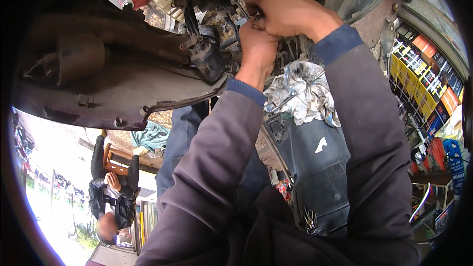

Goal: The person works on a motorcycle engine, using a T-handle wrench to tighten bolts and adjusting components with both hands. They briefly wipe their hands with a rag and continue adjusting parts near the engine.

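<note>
Both my hands meet at the top middle, among dark vehicle parts with hoses and brackets. My left hand [258, 47] is closed, its fingers curled upward against the right. Over it bends my right hand [293, 12], also closed, with thumb and fingers pinched together. Whatever lies between the fingers is too small and covered to make out. A thin rod [241, 9] runs beside the fingertips; whether it is held I cannot tell. Left of my hands hangs a black cylindrical part [207, 61]. A stained white rag [303, 91] lies just below my right wrist.
A large dark body panel [123, 88] spans the upper left. Below the rag is a black plastic cover [318, 162]. Boxes [423, 74] are stacked at right. A seated person [113, 192] is at lower left, near a teal cloth [152, 135]. A red can [138, 2] sits at upper left.
</note>
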`<state>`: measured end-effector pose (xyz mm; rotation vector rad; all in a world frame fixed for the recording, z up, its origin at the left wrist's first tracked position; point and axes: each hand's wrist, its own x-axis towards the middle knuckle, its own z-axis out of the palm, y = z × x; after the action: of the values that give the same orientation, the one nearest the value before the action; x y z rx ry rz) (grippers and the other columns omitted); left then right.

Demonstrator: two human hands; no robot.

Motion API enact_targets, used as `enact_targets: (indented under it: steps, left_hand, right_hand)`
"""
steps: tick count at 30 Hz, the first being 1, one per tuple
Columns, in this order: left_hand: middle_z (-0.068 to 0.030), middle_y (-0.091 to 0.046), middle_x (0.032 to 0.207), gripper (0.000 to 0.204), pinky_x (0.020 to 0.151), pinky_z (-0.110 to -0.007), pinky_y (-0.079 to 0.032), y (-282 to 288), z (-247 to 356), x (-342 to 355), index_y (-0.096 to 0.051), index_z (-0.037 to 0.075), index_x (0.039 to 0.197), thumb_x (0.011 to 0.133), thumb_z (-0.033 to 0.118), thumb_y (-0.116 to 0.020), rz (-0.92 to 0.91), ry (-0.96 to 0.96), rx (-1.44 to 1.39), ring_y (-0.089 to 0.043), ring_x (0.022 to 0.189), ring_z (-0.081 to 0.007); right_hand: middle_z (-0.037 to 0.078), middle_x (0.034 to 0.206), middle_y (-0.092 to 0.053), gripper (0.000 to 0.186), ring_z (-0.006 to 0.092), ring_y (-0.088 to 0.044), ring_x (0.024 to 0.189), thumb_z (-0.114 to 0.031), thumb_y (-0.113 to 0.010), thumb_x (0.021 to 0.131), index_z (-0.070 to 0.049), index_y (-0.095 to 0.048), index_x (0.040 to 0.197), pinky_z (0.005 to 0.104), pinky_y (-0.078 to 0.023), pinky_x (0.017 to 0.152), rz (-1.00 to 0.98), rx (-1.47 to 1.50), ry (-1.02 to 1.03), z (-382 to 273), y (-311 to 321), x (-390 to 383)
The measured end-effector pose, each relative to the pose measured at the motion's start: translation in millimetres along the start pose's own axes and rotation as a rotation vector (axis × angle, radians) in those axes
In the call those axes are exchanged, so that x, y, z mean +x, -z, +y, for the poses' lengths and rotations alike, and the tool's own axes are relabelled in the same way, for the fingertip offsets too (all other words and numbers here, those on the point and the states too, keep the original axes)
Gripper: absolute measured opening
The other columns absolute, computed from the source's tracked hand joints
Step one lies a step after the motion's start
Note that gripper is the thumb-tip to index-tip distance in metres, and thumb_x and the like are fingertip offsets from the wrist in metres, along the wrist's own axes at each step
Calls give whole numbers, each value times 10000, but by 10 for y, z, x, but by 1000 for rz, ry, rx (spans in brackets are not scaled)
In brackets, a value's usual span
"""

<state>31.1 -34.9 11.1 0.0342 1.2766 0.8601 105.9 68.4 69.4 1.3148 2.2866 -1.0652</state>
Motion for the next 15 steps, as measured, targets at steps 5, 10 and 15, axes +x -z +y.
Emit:
enact_targets:
  steps: [5, 10, 15]
  left_hand:
    - [5, -611, 818, 147, 535, -226, -409, -26, -12, -69, -592, -17, 944, 817, -34, -663, -7, -17, -149, -537, 673, -58]
    - [-9, -620, 854, 163, 574, -230, -437, -33, 20, -110, -595, -13, 964, 817, -43, -660, 2, -30, -127, -556, 712, -73]
    - [-10, -614, 878, 163, 632, -226, -457, 21, -4, -112, -575, 2, 934, 806, -50, -662, -34, -18, -127, -566, 765, -77]
  right_hand:
    - [149, 937, -668, 256, 349, -624, 945, -137, -713, 695, -40, -679, 930, 445, -512, 769, -14, 74, -9, -40, -71, -51]
    - [146, 944, -670, 286, 347, -625, 955, -134, -706, 685, -48, -686, 958, 446, -512, 802, -11, 1, -46, -74, -73, -73]
    - [148, 949, -670, 282, 349, -624, 958, -130, -702, 679, -45, -687, 947, 452, -508, 811, 48, -9, -37, -94, -102, -92]
